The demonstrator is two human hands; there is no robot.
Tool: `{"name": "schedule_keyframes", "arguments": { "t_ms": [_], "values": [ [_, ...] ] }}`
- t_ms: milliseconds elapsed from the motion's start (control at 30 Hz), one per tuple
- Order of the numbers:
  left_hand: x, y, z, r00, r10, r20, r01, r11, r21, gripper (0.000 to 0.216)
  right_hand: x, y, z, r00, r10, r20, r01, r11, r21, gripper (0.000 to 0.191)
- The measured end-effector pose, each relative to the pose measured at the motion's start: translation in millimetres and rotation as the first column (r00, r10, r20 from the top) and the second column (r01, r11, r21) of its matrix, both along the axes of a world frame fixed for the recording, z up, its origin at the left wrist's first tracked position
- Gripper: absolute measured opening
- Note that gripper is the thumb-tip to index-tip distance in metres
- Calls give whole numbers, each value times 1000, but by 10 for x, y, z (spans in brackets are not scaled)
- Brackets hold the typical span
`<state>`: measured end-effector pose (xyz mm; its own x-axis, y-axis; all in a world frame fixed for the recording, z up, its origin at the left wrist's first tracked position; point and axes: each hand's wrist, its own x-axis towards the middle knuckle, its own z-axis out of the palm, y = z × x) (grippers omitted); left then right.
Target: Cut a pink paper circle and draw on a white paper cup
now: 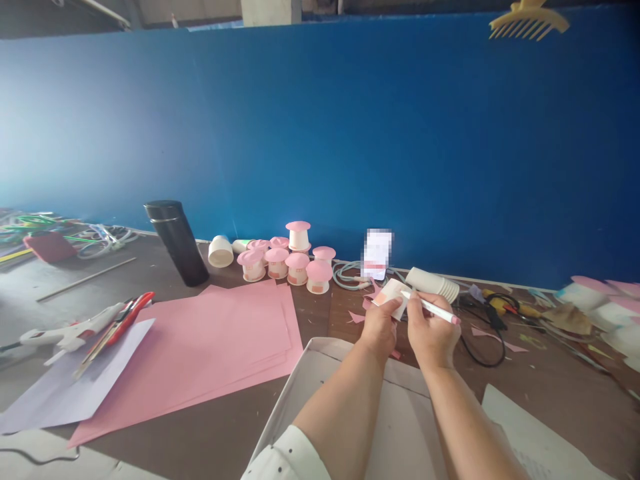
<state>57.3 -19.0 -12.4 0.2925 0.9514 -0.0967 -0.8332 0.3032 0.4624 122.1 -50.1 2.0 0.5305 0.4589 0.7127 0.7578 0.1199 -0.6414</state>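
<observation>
In my left hand [381, 327] is a white paper cup [389, 292] with an orange-pink patch on its side, tilted over the table. My right hand [433, 333] grips a white marker pen [437, 309] with a pink end, its tip at the cup's side. Whether the tip touches the cup I cannot tell. Several white cups with pink paper tops [319, 275] stand together to the left, near the wall. Just behind my hands lies a stack of white cups [434, 284] on its side.
Pink paper sheets [220, 333] lie at left, with a white sheet [100, 393], a red cutter knife [120, 327] and a white glue gun [75, 333]. A black flask [177, 243] stands behind them. A phone [377, 253] leans against the blue wall [320, 133]. Cables and paper scraps lie at right.
</observation>
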Motion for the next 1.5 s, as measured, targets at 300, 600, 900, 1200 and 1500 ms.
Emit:
{"name": "schedule_keyframes", "arguments": {
  "t_ms": [300,600,900,1200,1500],
  "values": [
    [-8,-9,26,1000,-6,2,6,1000,25,34,-3,-3,2,1000,15,0,-15,1000,-12,24],
    [-1,0,2,1000,-5,-12,6,998,55,32,-10,-2,6,1000,13,19,-13,1000,-15,23],
    [-2,-3,7,1000,-12,2,12,998,57,29,-5,4,-21,1000,28,-7,-28,999,-36,22],
    [-24,30,18,991,63,121,-53,995,-78,31,-34,5,65,961,85,-264,-66,995,81,27],
    [-36,107,-51,966,124,226,-91,984,-153,28,-8,19,81,907,110,-407,-82,993,86,31]
  ]
}}
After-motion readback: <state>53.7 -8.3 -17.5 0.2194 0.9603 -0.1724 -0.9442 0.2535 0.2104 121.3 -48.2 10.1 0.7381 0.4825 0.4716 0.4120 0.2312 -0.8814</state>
